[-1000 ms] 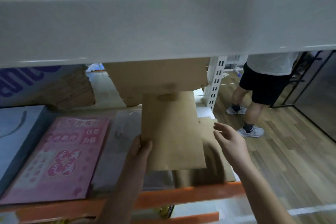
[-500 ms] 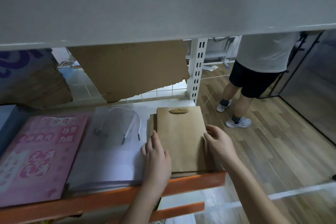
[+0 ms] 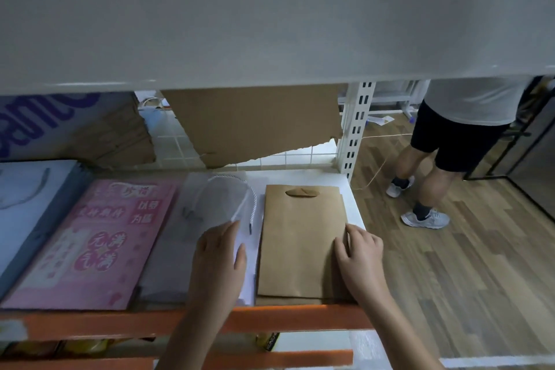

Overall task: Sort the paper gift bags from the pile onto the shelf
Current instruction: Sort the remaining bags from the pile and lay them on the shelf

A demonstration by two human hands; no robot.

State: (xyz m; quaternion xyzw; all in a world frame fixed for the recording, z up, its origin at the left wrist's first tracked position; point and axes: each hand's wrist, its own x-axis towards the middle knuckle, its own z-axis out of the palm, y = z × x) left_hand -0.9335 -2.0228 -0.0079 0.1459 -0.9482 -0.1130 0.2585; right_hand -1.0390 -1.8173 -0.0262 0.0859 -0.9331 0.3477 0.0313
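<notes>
The right hand point(image 3: 359, 252) lies with loosely bent fingers on the right edge of the brown paper bag point(image 3: 300, 243), fingertips touching the paper and pressing it rather than gripping. The left hand point(image 3: 220, 255) rests flat and open, fingers straight, on the white bag point(image 3: 210, 207) just left of the brown one; it holds nothing.

The brown bag lies flat on a small stack of like bags at the right end of the shelf point(image 3: 357, 213), its cut-out handle at the far end. Left of the white bag lie a pink printed bag point(image 3: 99, 237) and a pale blue bag point(image 3: 27, 198), each a separate pile.

This bag looks placed, needing only squaring. The source pile is out of view, so how many bags remain cannot be told.
</notes>
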